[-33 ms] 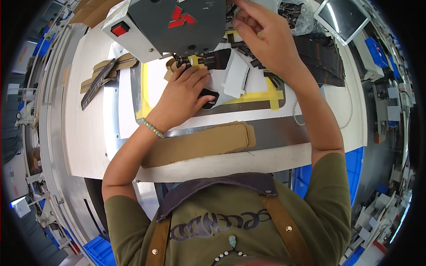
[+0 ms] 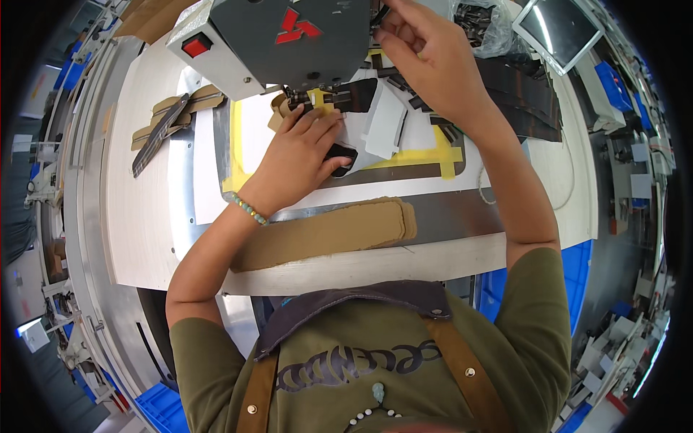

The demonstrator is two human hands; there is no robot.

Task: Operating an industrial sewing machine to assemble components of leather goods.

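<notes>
head view, left hand [image 2: 299, 162] pressing black piece [image 2: 339, 155]

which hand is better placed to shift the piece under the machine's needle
Left, probably: the left hand already lies flat on the dark piece below the needle, while the right hand is up at the machine head.

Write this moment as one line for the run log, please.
left hand: flat on black piece under sewing machine | right hand: fingers at machine head | tan strip: near table edge

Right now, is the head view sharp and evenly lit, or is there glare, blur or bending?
Head view: centre sharp, with left hand and right hand crisp; white table edge bows from fisheye; tilted grey monitor shows glare; black vignette rings the frame.
</notes>
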